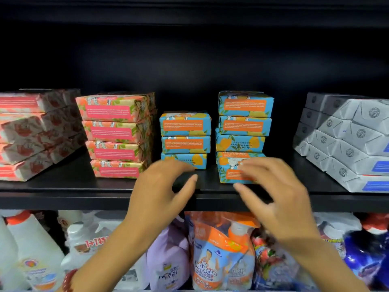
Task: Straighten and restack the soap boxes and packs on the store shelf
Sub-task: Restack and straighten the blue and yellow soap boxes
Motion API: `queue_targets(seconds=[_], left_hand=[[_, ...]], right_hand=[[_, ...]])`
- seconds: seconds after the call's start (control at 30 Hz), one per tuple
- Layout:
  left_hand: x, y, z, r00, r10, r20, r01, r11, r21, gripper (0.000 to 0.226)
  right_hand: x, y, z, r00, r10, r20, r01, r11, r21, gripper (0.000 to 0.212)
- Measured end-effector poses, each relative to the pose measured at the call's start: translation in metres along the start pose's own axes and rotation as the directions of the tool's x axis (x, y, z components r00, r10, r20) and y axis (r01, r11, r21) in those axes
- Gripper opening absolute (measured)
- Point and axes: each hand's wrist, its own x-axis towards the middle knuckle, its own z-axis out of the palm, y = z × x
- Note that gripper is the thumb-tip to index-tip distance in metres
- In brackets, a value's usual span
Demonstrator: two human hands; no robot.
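The short blue stack (185, 140) of three soap boxes stands mid-way along the black shelf (63, 188); its lowest box is turned so that different printing faces out than on the two above. Just right of that stack, apart from it by a narrow gap, rises a taller blue stack (245, 114), uneven, with its bottom box (229, 175) pushed forward of the ones above and one box higher up turned upside down. Just left of the short stack sits a pink floral stack (117, 133) of four boxes, stepped back toward the top, and further left lie red-and-white packs (31, 133) fanned at an angle. Well to the right of it, grey packs (347, 140) are piled in a slanted heap. The left hand (162, 186) hovers in front of the short stack, fingers loosely spread and curved, holding nothing. The right hand (277, 190) is spread over the front of the bottom box, fingers above and thumb below; motion blur hides whether it touches. Below the short stack, on the lower shelf, stand an orange refill pouch (219, 260) and a lilac bottle (168, 260).
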Motion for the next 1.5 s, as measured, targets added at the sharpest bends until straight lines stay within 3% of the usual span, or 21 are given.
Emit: queue_targets(seconds=[0.07, 0.17, 0.3, 0.4, 0.5, 0.6, 0.7, 0.77, 0.87, 0.97, 1.03, 1.13, 1.23, 1.33, 1.4, 1.5], left_hand=[[-0.005, -0.001, 0.002, 0.997, -0.022, 0.072, 0.021, 1.0, 0.02, 0.031], [-0.006, 0.001, 0.003, 0.997, -0.038, 0.074, 0.036, 0.999, 0.036, 0.038], [-0.006, 0.001, 0.004, 0.997, -0.064, 0.043, 0.063, 0.997, 0.04, 0.038], [-0.005, 0.001, 0.004, 0.998, -0.055, 0.032, 0.054, 0.998, 0.043, 0.037], [-0.006, -0.002, 0.005, 0.999, -0.046, 0.019, 0.045, 0.998, 0.046, 0.036], [-0.006, -0.003, 0.005, 0.998, -0.047, 0.034, 0.046, 0.998, 0.051, 0.037], [-0.006, -0.002, 0.003, 0.996, -0.082, 0.047, 0.082, 0.997, 0.0, 0.038], [-0.004, -0.001, 0.0, 0.981, -0.189, 0.048, 0.195, 0.958, -0.211, 0.035], [0.008, 0.007, -0.008, 0.939, -0.311, 0.145, 0.339, 0.775, -0.534, 0.043], [0.021, 0.019, -0.015, 0.906, -0.24, 0.348, 0.422, 0.58, -0.697, 0.033], [0.025, 0.022, -0.017, 0.904, -0.206, 0.374, 0.426, 0.503, -0.752, 0.029], [0.026, 0.021, -0.02, 0.934, -0.218, 0.282, 0.355, 0.492, -0.795, 0.033], [0.024, 0.018, -0.023, 0.952, -0.205, 0.229, 0.305, 0.531, -0.791, 0.035], [0.022, 0.016, -0.019, 0.956, -0.198, 0.216, 0.289, 0.514, -0.808, 0.037], [0.021, 0.018, -0.016, 0.962, -0.183, 0.203, 0.27, 0.505, -0.82, 0.037], [0.022, 0.016, -0.014, 0.97, -0.158, 0.183, 0.24, 0.53, -0.813, 0.043]], right_hand=[[0.014, 0.013, -0.011, 0.996, 0.063, 0.063, -0.059, 0.996, -0.065, 0.036], [0.026, 0.027, -0.014, 0.948, 0.197, 0.249, -0.151, 0.969, -0.195, 0.06], [0.022, 0.025, -0.007, 0.954, 0.19, 0.231, -0.139, 0.966, -0.22, 0.06], [0.026, 0.018, -0.011, 0.952, 0.187, 0.241, -0.154, 0.977, -0.151, 0.074], [0.036, 0.019, -0.014, 0.894, 0.251, 0.371, -0.207, 0.966, -0.157, 0.09], [0.043, 0.023, -0.012, 0.832, 0.294, 0.471, -0.227, 0.954, -0.196, 0.083], [0.043, 0.018, -0.012, 0.89, 0.28, 0.36, -0.231, 0.957, -0.174, 0.079], [0.038, 0.009, -0.013, 0.945, 0.2, 0.259, -0.165, 0.975, -0.15, 0.079], [0.035, -0.004, -0.017, 0.987, 0.028, 0.157, -0.016, 0.997, -0.077, 0.077], [0.037, -0.016, -0.016, 0.992, -0.112, 0.067, 0.115, 0.992, -0.05, 0.074], [0.04, -0.023, -0.014, 0.985, -0.165, 0.041, 0.167, 0.984, -0.057, 0.071], [0.042, -0.026, -0.018, 0.983, -0.162, 0.088, 0.161, 0.987, 0.015, 0.077], [0.05, -0.024, -0.031, 0.99, -0.042, 0.138, 0.02, 0.987, 0.158, 0.074], [0.056, -0.022, -0.034, 0.973, 0.027, 0.231, -0.067, 0.984, 0.166, 0.066], [0.058, -0.023, -0.031, 0.966, 0.018, 0.259, -0.059, 0.987, 0.148, 0.059], [0.056, -0.023, -0.028, 0.984, -0.07, 0.161, 0.053, 0.993, 0.107, 0.047]])
